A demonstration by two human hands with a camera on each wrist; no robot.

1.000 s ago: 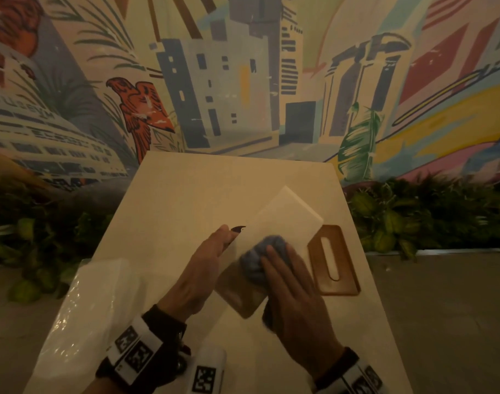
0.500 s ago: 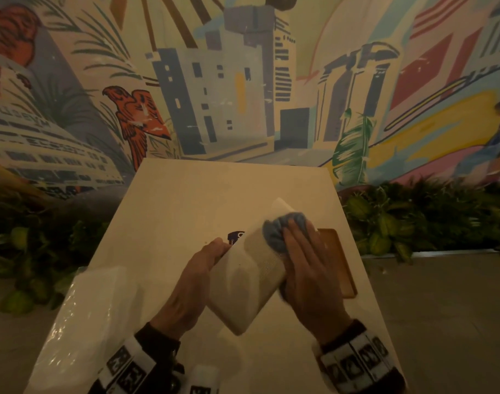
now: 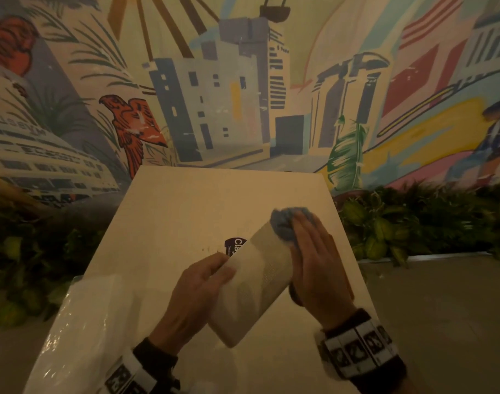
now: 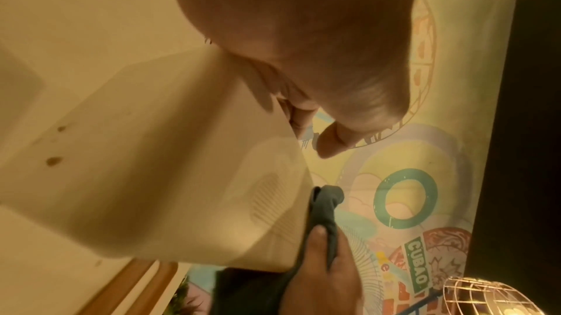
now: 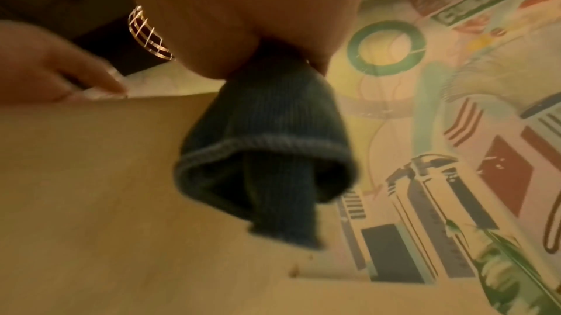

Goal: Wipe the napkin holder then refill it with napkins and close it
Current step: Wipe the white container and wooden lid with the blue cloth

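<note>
The cream napkin holder [image 3: 251,285] is lifted off the table and tilted, its long side running from near left to far right. My left hand [image 3: 223,265] grips its left edge, thumb on top; the same hand's fingers [image 4: 331,142] show curled at the holder's rim. At the holder's far end my right hand [image 3: 305,228] presses a bunched blue cloth [image 3: 284,223] against it. The cloth [image 5: 267,157] hangs out of that hand's grip over the holder's wall [image 5: 91,176]. The wooden lid [image 4: 130,284] lies flat on the table under the holder, mostly hidden behind my right hand in the head view.
A plastic-wrapped pack of white napkins [image 3: 86,322] lies at the table's near left corner. The pale table [image 3: 200,200] carries a dark round sticker [image 3: 236,244] beside the holder. Leafy plants [image 3: 414,223] line both sides below a painted wall.
My right hand slid the cloth along the holder from its near part to its far end. The left hand turned the holder and drew it nearer. The right hand now covers the lid.
</note>
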